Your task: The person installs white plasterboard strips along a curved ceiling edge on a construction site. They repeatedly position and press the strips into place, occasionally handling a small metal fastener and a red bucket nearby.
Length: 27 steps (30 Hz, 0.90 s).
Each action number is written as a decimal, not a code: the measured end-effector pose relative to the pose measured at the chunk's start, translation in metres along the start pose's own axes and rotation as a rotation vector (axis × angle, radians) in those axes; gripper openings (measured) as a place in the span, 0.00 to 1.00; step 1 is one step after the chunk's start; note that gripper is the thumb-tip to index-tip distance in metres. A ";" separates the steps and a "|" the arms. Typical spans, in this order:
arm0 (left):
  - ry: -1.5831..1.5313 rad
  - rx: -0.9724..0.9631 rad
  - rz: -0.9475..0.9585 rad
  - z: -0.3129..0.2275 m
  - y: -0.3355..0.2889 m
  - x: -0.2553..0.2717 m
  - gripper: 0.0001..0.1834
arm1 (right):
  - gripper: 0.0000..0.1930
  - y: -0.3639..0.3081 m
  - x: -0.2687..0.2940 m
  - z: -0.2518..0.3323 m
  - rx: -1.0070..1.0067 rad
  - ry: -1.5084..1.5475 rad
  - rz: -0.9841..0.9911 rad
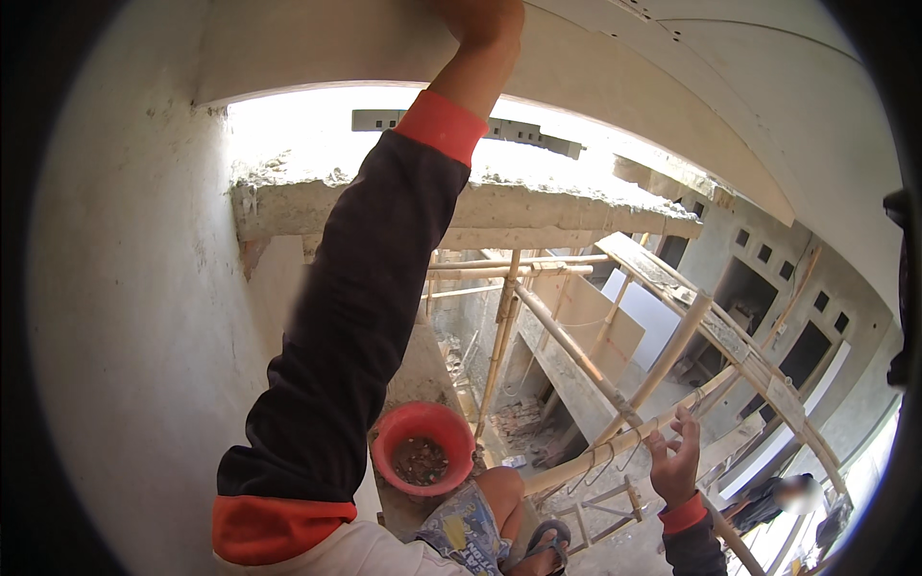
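My left arm, in a black sleeve with a red cuff, stretches up to the pale overhead board. Only the wrist and part of my left hand (483,17) show at the top edge; the fingers are out of the picture. At the lower right, my right hand (676,455) is raised beside a bamboo pole (569,470), its fingers loosely bent and apart, with nothing visible in them. Several bent metal hooks (602,465) hang from that pole. Below my left arm, a red basin (389,449) with dark crumbly bits inside stands on a narrow ledge (403,384).
A plain wall (144,317) rises close on the left. Ahead runs a rough concrete beam (538,213). Bamboo scaffolding (586,350) crosses the drop on the right. My sandalled foot (547,549) is near the bottom edge. Another person (768,501) is lower right.
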<state>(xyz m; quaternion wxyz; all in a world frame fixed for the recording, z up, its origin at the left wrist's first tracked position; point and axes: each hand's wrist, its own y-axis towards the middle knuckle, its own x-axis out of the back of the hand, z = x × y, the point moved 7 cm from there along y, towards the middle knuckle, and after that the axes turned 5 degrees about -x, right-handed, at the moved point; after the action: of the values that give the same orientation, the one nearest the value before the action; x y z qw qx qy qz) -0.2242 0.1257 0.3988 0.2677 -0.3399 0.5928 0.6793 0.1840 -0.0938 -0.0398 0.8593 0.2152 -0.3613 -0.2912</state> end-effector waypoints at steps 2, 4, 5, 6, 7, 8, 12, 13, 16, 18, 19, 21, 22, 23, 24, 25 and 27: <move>-0.044 0.048 0.016 -0.007 -0.002 0.000 0.44 | 0.31 0.000 0.000 0.000 0.004 0.018 0.003; -0.263 0.229 0.022 -0.006 -0.013 -0.001 0.45 | 0.31 0.001 -0.001 -0.001 -0.006 0.004 0.007; -0.372 0.318 0.025 -0.005 -0.017 -0.003 0.46 | 0.31 0.002 -0.001 -0.001 -0.012 0.028 0.007; -0.413 0.367 0.045 -0.005 -0.016 -0.004 0.46 | 0.31 0.002 -0.001 -0.002 -0.010 0.012 0.009; -0.453 0.416 0.064 -0.003 -0.015 -0.004 0.46 | 0.30 0.002 -0.002 -0.003 -0.012 0.017 0.011; -0.493 0.465 0.083 -0.001 -0.014 -0.005 0.47 | 0.30 0.003 -0.002 -0.005 -0.032 0.049 0.016; -0.394 0.415 0.143 0.005 -0.006 -0.002 0.49 | 0.30 0.003 -0.003 -0.006 -0.008 0.028 0.019; -0.396 0.409 0.146 0.007 -0.005 -0.002 0.50 | 0.30 0.003 -0.003 -0.007 -0.004 0.029 0.021; -0.408 0.421 0.127 0.011 -0.007 -0.003 0.50 | 0.30 0.003 -0.004 -0.008 -0.002 0.032 0.027; -0.421 0.424 0.124 0.010 -0.008 -0.003 0.51 | 0.30 0.003 -0.006 -0.009 -0.006 0.030 0.030; -0.430 0.418 0.132 0.009 -0.008 -0.003 0.51 | 0.31 0.003 -0.006 -0.009 -0.009 0.028 0.030; -0.437 0.404 0.148 0.007 -0.007 -0.001 0.51 | 0.31 0.003 -0.007 -0.011 -0.018 0.028 0.031; -0.434 0.396 0.154 0.006 -0.007 0.000 0.51 | 0.31 0.003 -0.007 -0.012 -0.024 0.032 0.033; -0.431 0.386 0.161 0.006 -0.006 0.000 0.51 | 0.31 0.003 -0.008 -0.013 -0.037 0.067 0.034; -0.408 0.388 0.167 0.006 -0.006 0.001 0.52 | 0.31 0.003 -0.008 -0.013 -0.026 0.033 0.032; -0.385 0.389 0.173 0.007 -0.007 0.001 0.52 | 0.31 0.003 -0.008 -0.013 -0.022 0.029 0.030; -0.375 0.385 0.158 0.008 -0.007 0.001 0.52 | 0.31 0.004 -0.009 -0.013 -0.022 0.023 0.035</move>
<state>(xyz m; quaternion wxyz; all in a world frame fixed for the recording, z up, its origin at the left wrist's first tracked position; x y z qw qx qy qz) -0.2204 0.1344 0.3943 0.3786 -0.1039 0.6756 0.6240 0.1899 -0.0830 -0.0506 0.8706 0.2027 -0.3518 -0.2778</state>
